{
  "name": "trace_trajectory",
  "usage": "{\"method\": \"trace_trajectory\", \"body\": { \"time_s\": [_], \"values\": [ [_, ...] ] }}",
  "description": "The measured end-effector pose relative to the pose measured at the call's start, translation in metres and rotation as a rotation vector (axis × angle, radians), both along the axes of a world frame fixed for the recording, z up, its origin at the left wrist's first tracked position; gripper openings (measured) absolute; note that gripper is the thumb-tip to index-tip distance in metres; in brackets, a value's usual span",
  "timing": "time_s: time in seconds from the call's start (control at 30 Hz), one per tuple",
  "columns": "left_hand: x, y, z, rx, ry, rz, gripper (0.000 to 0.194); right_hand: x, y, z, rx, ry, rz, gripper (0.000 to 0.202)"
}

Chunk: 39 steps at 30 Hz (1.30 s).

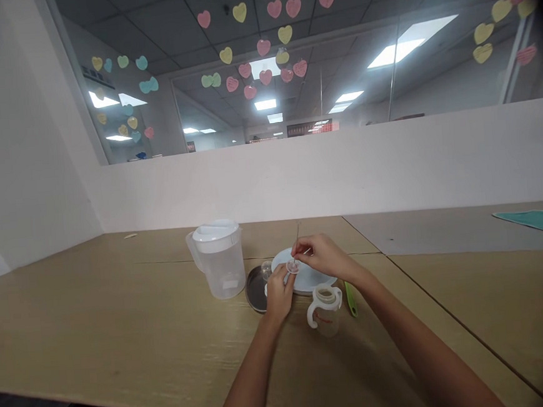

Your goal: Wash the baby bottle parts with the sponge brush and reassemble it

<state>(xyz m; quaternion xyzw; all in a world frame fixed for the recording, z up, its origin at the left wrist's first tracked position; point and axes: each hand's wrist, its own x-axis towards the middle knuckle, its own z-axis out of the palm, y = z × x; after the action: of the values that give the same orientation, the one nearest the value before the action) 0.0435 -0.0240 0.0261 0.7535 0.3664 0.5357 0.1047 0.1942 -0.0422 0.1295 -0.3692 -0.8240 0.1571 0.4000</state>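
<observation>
Between the fingers of my left hand (279,294) is a small round, clear-pinkish piece that looks like a bottle nipple (293,266). My right hand (321,256) pinches a thin wire-like stick (297,231), upright, with its lower end at the piece; whether it reaches inside is too small to tell. Both hands meet over a pale round plate (312,280). Just in front of the plate stands a clear baby bottle (328,321) without a lid, white handles around its neck. A green handle (351,300) lies to its right, its other end hidden.
A translucent lidded pitcher (226,266) stands left of my hands. Beside it are a dark round tray (254,291), partly behind my left hand, and a clear dome-shaped cover (266,270). A teal cloth (540,221) lies far right. A wall (270,185) borders the wooden table (121,328).
</observation>
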Motion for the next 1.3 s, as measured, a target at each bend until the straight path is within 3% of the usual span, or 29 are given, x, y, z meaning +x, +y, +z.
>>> {"method": "trace_trajectory", "body": {
  "time_s": [0.17,0.33,0.57,0.73,1.13,1.3],
  "values": [
    [-0.002,-0.001,0.002,0.018,-0.05,0.076,0.027,-0.006,0.002,-0.005,0.067,-0.178,-0.145,0.013],
    [-0.001,0.001,0.001,-0.013,-0.049,0.046,0.027,-0.01,-0.004,-0.001,0.047,-0.263,-0.169,0.013],
    [0.001,0.006,-0.005,-0.016,-0.013,0.033,0.02,-0.012,-0.041,0.018,0.114,-0.077,-0.165,0.056],
    [0.002,0.005,-0.008,-0.039,-0.009,0.027,0.019,-0.021,-0.033,0.003,0.214,-0.164,-0.26,0.06],
    [0.005,-0.004,-0.003,-0.048,-0.051,0.022,0.023,-0.029,0.01,-0.038,0.287,-0.562,-0.282,0.034],
    [0.003,0.001,-0.004,-0.056,-0.088,0.015,0.019,-0.027,0.003,-0.032,0.284,-0.559,-0.305,0.043]
  ]
}}
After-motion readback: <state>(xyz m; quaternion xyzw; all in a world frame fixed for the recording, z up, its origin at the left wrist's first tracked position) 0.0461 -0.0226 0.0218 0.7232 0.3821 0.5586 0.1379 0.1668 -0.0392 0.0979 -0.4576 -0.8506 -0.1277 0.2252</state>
